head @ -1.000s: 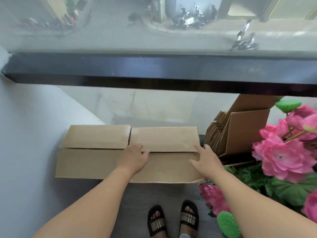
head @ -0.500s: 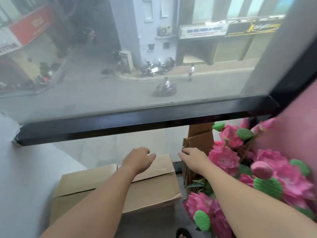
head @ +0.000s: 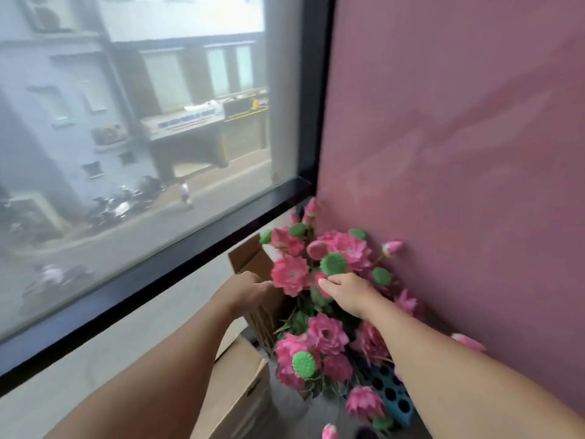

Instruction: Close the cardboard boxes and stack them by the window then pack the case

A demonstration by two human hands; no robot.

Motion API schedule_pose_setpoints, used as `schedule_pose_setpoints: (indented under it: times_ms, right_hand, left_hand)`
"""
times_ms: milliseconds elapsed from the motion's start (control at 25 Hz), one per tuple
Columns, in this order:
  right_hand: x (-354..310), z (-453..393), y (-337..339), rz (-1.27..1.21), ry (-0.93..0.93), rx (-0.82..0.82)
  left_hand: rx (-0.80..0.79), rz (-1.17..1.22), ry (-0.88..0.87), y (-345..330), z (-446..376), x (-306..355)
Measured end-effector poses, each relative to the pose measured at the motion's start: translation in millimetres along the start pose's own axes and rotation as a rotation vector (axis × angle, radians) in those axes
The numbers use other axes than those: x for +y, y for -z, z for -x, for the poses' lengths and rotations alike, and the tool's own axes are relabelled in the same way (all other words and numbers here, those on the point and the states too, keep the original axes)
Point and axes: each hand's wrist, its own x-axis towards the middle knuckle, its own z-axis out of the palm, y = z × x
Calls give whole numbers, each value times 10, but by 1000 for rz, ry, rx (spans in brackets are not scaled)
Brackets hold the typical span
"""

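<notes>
Attention has been turned away from the closed cardboard box, which a second ago lay under both hands with its flaps pressed flat; it is now seen only at the lower edge, below the left forearm and to the window side of the pink flowers. Both hands have been carried toward the open box, which stands upright between the window frame and the flowers, touching the blooms.

The left hand is laid on the open box's near top edge; the fingers appear curled over it, though blur makes a firm hold impossible to confirm. The right hand is held with fingers fairly straight against the flowers, and nothing is seen to be held in it.

By this change one box is judged finished and the second is being taken up; stacking is not yet done.

The open box's long axis is set roughly vertical, with its mouth pointing up and a raised flap tilted toward the window. The closed box's long axis is judged to run alongside the window.
</notes>
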Motion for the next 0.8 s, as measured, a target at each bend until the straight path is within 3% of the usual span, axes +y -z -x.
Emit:
schedule_pose_setpoints:
  times_ms: [400, 560, 800]
  right_hand:
    - [2170, 1928, 1436, -130, -360, 398]
    - [3177, 2890, 1864, -199, -519, 503]
    - [4509, 4231, 2287, -293, -712, 678]
  left_hand:
    - [-214, -204, -495, -1216, 296, 2851]
    - [-355, -72, -500, -2012, 764, 4067]
    - [-503, -378, -801, -3203, 1562, 5618]
